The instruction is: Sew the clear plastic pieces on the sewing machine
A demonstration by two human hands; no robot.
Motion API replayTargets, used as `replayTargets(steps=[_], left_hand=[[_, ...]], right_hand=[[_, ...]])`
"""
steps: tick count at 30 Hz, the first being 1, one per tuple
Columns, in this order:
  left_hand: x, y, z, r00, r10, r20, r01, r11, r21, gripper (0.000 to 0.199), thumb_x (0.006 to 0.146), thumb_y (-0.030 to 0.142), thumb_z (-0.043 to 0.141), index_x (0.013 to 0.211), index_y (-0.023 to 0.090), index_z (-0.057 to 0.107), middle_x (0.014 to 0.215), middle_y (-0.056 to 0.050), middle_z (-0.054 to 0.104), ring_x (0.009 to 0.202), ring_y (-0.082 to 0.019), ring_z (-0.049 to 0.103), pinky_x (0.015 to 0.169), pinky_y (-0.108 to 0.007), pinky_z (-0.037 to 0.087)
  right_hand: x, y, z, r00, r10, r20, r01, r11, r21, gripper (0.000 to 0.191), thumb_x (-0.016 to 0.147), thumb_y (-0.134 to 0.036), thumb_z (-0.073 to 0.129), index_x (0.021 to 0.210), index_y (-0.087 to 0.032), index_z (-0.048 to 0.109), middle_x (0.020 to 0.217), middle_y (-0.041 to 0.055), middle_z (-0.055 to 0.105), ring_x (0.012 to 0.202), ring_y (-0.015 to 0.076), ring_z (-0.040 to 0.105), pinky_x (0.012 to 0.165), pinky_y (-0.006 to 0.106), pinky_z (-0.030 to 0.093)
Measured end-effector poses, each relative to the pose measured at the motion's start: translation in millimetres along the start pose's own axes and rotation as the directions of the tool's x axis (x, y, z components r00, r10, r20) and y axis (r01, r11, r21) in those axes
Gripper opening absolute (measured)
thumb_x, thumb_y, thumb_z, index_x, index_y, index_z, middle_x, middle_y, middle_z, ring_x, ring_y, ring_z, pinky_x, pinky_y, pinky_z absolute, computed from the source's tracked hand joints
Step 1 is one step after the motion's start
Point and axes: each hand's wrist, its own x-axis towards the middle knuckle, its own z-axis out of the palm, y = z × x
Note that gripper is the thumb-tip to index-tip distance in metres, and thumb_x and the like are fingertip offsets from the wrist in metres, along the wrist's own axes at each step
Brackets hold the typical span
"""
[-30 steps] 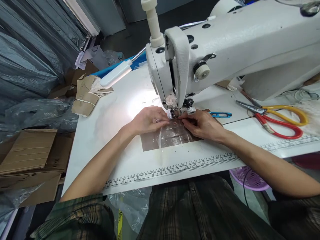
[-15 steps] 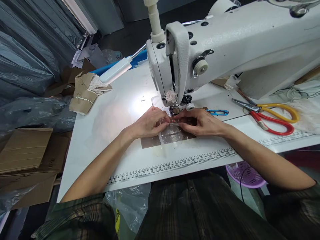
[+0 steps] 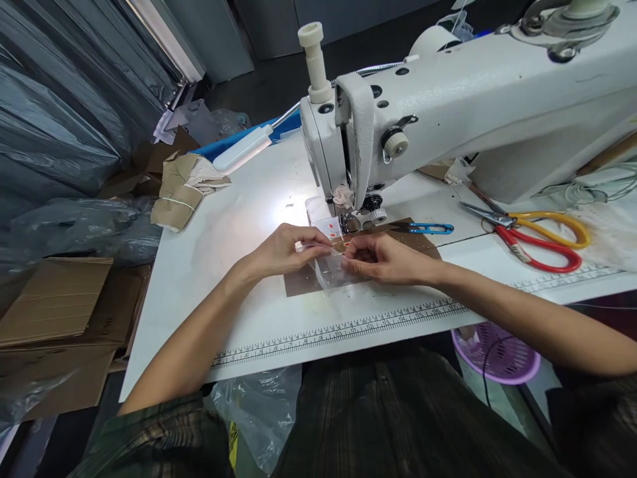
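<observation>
A piece of thin see-through fabric [image 3: 331, 271] is stretched between my two hands, just in front of the sewing machine's presser foot [image 3: 351, 222]. My left hand [image 3: 293, 249] pinches its left edge between thumb and fingers. On the other side, the thumb and curled fingers of my right hand [image 3: 381, 257] grip its right part. Beneath the fabric lies a flat brown sheet [image 3: 298, 284] on the machine bed. The white sewing machine [image 3: 448, 99] stands behind my hands, with a pale fabric rosette [image 3: 342, 196] near its needle.
Blue thread snips [image 3: 430, 228] lie right of the needle. Farther right are scissors [image 3: 542, 242] with red and yellow handles. A printed ruler [image 3: 348, 328] runs along the front edge of the white table [image 3: 223, 232]. A lamp [image 3: 243, 151] and brown paper bundle [image 3: 176, 202] sit left.
Both hands have drawn slightly back from the presser foot, bringing the clear fabric toward me. More of the brown sheet and the snips shows. The view has shifted a little.
</observation>
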Motion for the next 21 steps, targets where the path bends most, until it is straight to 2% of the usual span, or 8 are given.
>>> replayTargets(steps=[3, 5, 7, 9, 12, 15, 18, 21], left_hand=[[-5, 6, -6.8, 0.99, -0.14, 0.022, 0.142, 0.981, -0.131, 0.024, 0.093, 0.038, 0.061, 0.091, 0.016, 0.071, 0.075, -0.003, 0.074, 0.06, -0.011, 0.064, 0.054, -0.021, 0.048], [-1, 6, -10.9, 0.979, -0.186, 0.08, 0.195, 0.973, -0.122, 0.03, 0.097, 0.04, 0.054, 0.092, 0.015, 0.069, 0.068, -0.002, 0.071, 0.05, -0.009, 0.056, 0.046, -0.02, 0.04], [10, 2, -13.9, 0.973, -0.181, 0.145, 0.179, 0.983, 0.025, 0.032, 0.099, 0.039, 0.049, 0.091, 0.016, 0.069, 0.06, 0.001, 0.066, 0.045, -0.008, 0.05, 0.044, -0.02, 0.034], [26, -8, -15.2, 0.978, -0.126, 0.167, 0.081, 0.965, 0.251, 0.028, 0.097, 0.037, 0.053, 0.087, 0.017, 0.071, 0.057, 0.001, 0.063, 0.047, -0.009, 0.051, 0.048, -0.021, 0.035], [52, -30, -13.6, 0.99, -0.017, 0.142, -0.056, 0.87, 0.49, 0.022, 0.09, 0.037, 0.062, 0.09, 0.019, 0.074, 0.068, -0.002, 0.068, 0.059, -0.015, 0.06, 0.056, -0.024, 0.04], [66, -47, -9.7, 0.988, 0.13, 0.081, -0.153, 0.807, 0.571, 0.026, 0.087, 0.038, 0.067, 0.105, 0.019, 0.073, 0.101, -0.008, 0.072, 0.086, -0.022, 0.067, 0.072, -0.03, 0.049], [58, -47, -5.0, 0.973, 0.229, -0.018, -0.159, 0.726, 0.67, 0.03, 0.088, 0.036, 0.068, 0.113, 0.017, 0.068, 0.12, -0.015, 0.066, 0.101, -0.028, 0.064, 0.083, -0.04, 0.051], [28, -27, 3.1, 0.946, 0.311, -0.093, -0.151, 0.676, 0.721, 0.016, 0.095, 0.028, 0.058, 0.097, 0.016, 0.067, 0.1, -0.013, 0.069, 0.082, -0.023, 0.064, 0.07, -0.038, 0.052]], right_hand=[[-3, 0, 2, 0.986, 0.143, 0.087, -0.16, 0.958, 0.238, 0.029, 0.087, -0.047, 0.065, 0.083, -0.019, 0.058, 0.07, 0.0007, 0.065, 0.056, 0.011, 0.056, 0.049, 0.024, 0.041], [0, -2, 3, 0.97, 0.214, 0.116, -0.238, 0.937, 0.257, 0.027, 0.086, -0.044, 0.067, 0.081, -0.02, 0.057, 0.068, 0.0017, 0.066, 0.054, 0.0119, 0.058, 0.047, 0.024, 0.042], [6, -4, 2, 0.958, 0.273, 0.09, -0.284, 0.944, 0.168, 0.022, 0.087, -0.039, 0.066, 0.08, -0.02, 0.057, 0.065, 0.0023, 0.066, 0.054, 0.0134, 0.059, 0.047, 0.024, 0.043], [11, -6, 3, 0.948, 0.318, -0.029, -0.319, 0.944, -0.082, 0.018, 0.087, -0.035, 0.066, 0.08, -0.02, 0.058, 0.065, 0.0041, 0.067, 0.057, 0.0162, 0.062, 0.05, 0.026, 0.044], [14, -2, 4, 0.956, 0.121, -0.267, -0.256, 0.788, -0.56, 0.026, 0.081, -0.036, 0.073, 0.096, -0.017, 0.064, 0.082, 0.0107, 0.071, 0.074, 0.0245, 0.066, 0.06, 0.034, 0.049], [9, 10, 2, 0.968, -0.196, -0.158, 0.007, 0.648, -0.761, 0.036, 0.083, -0.036, 0.072, 0.114, -0.018, 0.066, 0.113, 0.0166, 0.067, 0.102, 0.0327, 0.062, 0.079, 0.043, 0.053], [3, 24, -5, 0.954, -0.292, -0.067, 0.177, 0.729, -0.661, 0.031, 0.092, -0.033, 0.06, 0.12, -0.02, 0.067, 0.12, 0.0151, 0.063, 0.113, 0.0306, 0.059, 0.095, 0.047, 0.05], [1, 32, -19, 0.96, -0.214, -0.183, 0.119, 0.898, -0.423, 0.035, 0.096, -0.033, 0.051, 0.126, -0.02, 0.064, 0.112, 0.0108, 0.067, 0.1, 0.0235, 0.064, 0.091, 0.041, 0.053]])
